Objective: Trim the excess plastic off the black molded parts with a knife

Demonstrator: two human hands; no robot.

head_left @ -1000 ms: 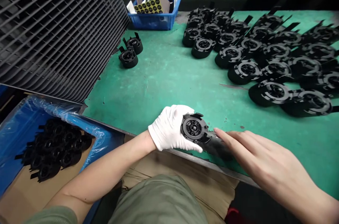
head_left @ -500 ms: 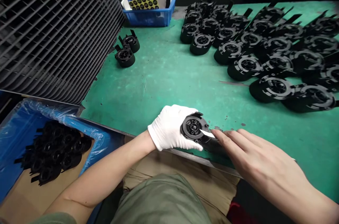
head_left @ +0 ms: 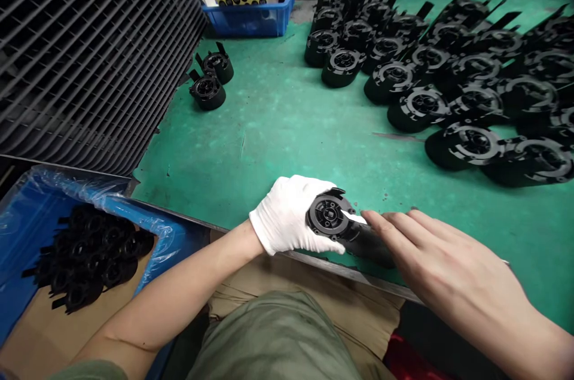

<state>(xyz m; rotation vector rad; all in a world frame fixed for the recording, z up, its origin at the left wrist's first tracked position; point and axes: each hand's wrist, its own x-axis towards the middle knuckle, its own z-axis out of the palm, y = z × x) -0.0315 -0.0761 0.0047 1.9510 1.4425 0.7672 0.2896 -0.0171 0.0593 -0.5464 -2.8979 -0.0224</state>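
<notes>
My left hand [head_left: 287, 215], in a white glove, is wrapped round a round black plastic part [head_left: 330, 216] at the near edge of the green table [head_left: 287, 128]. My bare right hand [head_left: 426, 257] grips a dark-handled knife whose pale blade [head_left: 354, 218] lies across the part's face. The knife handle [head_left: 370, 242] is mostly hidden under my fingers.
Many similar black parts [head_left: 443, 81] crowd the table's right and back. Two more parts [head_left: 210, 78] sit at the left, by a stack of dark grilles [head_left: 85, 51]. A blue bin [head_left: 251, 3] with label sheets stands at the back. A blue-lined box [head_left: 85, 254] of parts is lower left.
The blade tip, hidden one second ago, now shows on the part's face. My right hand has shifted slightly. My view has dipped a little.
</notes>
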